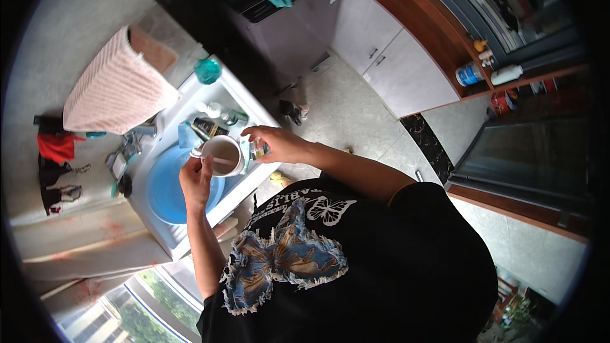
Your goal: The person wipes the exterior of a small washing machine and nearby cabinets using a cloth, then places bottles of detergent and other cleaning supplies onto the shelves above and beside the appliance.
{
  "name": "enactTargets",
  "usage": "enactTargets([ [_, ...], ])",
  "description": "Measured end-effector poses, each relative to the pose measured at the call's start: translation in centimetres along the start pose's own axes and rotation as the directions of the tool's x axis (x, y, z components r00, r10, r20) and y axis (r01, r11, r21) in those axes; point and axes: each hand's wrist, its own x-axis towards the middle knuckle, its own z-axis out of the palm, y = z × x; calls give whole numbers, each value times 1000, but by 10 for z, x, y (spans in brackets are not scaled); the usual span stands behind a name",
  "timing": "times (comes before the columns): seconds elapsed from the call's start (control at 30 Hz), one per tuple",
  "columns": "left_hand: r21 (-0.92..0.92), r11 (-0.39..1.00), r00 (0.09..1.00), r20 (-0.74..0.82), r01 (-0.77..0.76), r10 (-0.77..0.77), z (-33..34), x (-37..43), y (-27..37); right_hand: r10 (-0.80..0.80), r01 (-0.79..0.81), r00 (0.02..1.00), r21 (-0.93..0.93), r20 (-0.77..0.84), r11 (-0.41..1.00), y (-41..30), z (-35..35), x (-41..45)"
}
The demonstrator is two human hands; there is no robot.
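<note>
A white cup (pixel 228 145) is in my left hand (pixel 196 178), tilted so that its inside faces me. A thin pale stick (pixel 221 160), perhaps a toothbrush handle, crosses the cup's mouth. Just right of the cup, my right hand (pixel 274 145) has its fingers apart and curved around a small item (pixel 259 149); whether it grips this item is unclear. Between hand and cup stands a pale green and white tube or pack (pixel 245 152), partly hidden. Below the cup, a blue plastic basin (pixel 164 193) sits in the white sink (pixel 238 195).
A dark tube (pixel 209 127) and several bottles (pixel 217 110) crowd the sink's far part. Behind it are a metal faucet (pixel 145 129) and a hanging pink towel (pixel 116 88). A green mesh scrubber (pixel 207 71) rests at the sink's corner. Cabinets (pixel 367 43) stand across the floor.
</note>
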Motion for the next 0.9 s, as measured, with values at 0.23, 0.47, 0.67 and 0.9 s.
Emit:
enactTargets([
  [0.23, 34, 995, 942, 327, -99, 82, 185, 54, 110, -85, 95, 943, 15, -321, 995, 32, -147, -119],
  [0.47, -235, 952, 874, 397, -196, 279, 389, 111, 205, 256, -247, 680, 113, -687, 962, 76, -259, -245],
  [0.67, -275, 942, 859, 416, -192, 297, 541, 165, 275, 627, -341, 322, 531, -710, 776, 125, -271, -351],
  [0.9, -362, 912, 760, 532, -195, 374, 665, 222, 317, 686, -339, -11, 649, -727, 681, 114, -266, -392],
])
